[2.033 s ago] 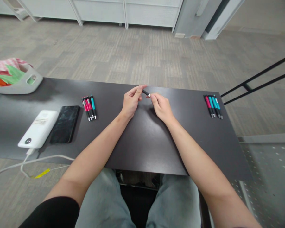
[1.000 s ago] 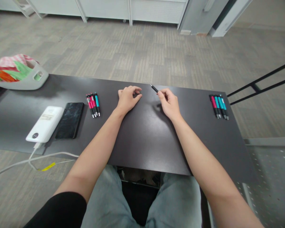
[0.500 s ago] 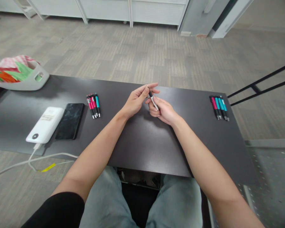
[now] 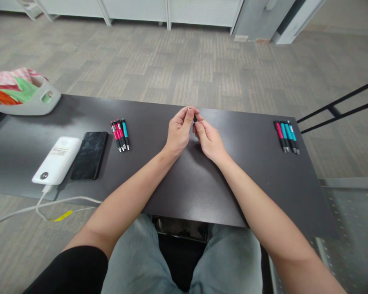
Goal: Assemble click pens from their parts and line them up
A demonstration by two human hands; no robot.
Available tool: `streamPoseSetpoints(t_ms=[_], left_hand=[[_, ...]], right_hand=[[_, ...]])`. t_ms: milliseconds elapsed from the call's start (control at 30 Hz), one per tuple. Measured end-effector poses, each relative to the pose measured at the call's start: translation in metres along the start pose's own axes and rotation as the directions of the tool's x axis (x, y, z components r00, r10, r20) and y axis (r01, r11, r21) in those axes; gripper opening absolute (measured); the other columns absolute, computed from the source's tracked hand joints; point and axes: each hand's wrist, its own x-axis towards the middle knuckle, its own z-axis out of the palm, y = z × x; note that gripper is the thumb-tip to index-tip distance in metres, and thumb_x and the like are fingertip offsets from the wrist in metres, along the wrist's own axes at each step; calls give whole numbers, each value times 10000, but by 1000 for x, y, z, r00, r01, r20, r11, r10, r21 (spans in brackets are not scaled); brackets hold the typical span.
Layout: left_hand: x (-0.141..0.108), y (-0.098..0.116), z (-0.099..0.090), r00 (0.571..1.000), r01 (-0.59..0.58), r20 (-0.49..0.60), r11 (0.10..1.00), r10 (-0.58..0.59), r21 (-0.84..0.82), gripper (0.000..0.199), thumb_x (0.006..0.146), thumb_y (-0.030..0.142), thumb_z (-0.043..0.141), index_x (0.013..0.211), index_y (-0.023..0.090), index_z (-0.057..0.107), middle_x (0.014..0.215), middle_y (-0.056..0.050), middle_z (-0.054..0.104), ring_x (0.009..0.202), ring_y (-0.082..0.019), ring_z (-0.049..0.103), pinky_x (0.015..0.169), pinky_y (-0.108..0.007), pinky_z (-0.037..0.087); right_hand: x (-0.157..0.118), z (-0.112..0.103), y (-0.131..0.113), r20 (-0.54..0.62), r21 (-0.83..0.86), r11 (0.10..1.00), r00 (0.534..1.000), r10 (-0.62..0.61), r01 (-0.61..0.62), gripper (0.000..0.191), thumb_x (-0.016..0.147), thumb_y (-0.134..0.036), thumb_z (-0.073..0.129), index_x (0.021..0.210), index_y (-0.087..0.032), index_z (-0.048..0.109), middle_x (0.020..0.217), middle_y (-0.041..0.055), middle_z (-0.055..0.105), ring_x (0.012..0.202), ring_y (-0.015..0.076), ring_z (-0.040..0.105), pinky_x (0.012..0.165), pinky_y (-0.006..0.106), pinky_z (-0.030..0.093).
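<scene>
Soft, fairly even indoor light fills the scene at moderate brightness. A pale sheen spreads across the near middle of the dark table (image 4: 184, 198), and mottled reflections cloud the phone (image 4: 89, 156). Diffuse shadows lie below the right hand (image 4: 212, 143) and beside the basket (image 4: 51, 100). Wide-angle distortion stretches the near forearms (image 4: 125, 190); the far right corner darkens and blurs.

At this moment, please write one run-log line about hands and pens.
left hand: holding dark piece; right hand: holding same piece; left pens, right pens: on table
</scene>
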Motion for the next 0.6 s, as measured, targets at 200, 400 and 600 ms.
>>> streamPoseSetpoints(t_ms=[200,400,600], left_hand=[[-12,-1,9,991,-70,-109,997,73,27,338,1321,472,832,1058,262,842,1088,-42,875,1082,-213,850,985,-332,685],[-14,-9,7,985,-126,-130,990,117,-57,370,1280,594,886,1094,275,856,1136,-39,890,1191,-217,866,1142,-357,701],[-4,-11,3,990,-86,-121,992,74,-93,448,1113,674,1067,1041,270,887,1033,-34,916,1057,-213,897,1045,-343,741]], right_hand=[[-5,2,-4,-120,-178,983,990,-71,49,511,1319,-704,605,1518,-313,867,1147,103,885,1116,361,851,1066,483,671],[-8,6,-5,-139,-393,917,982,-131,67,582,1344,-680,530,1592,-260,848,1475,195,932,1315,432,900,1082,510,691],[-3,6,6,-121,-435,893,975,-186,117,533,1370,-614,450,1588,-291,813,1436,149,924,1331,390,879,1146,524,709]])
